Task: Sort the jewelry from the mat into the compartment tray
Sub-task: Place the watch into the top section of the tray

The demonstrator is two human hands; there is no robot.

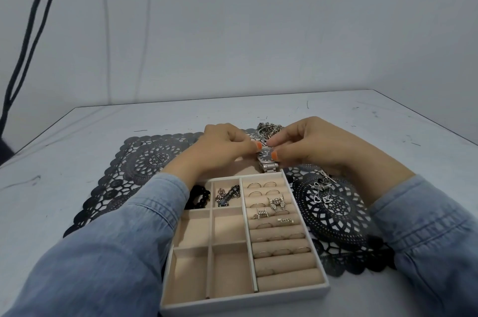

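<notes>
Silver-banded watch [268, 160] is pinched at its case by the left hand [224, 148] and right hand [309, 143], each grip clamped on it over the compartment tray's [322, 287] far edge, so placing seems underway and lowering it into a free compartment likely comes next.

The tabletop [77, 161] is bare along its left edge, its far edge and toward the far-right corner. In the middle, the left hand [222, 147] and right hand [310, 146] both pinch a watch [267, 159] above the far edge of the tray [292, 291], with a pile of chains [269, 129] just behind them. Between the 2 sleeves [116, 239], 4 empty compartments [227, 228] lie open from above. Necklaces [320, 192] crowd the mat [144, 161] right of the tray.
</notes>
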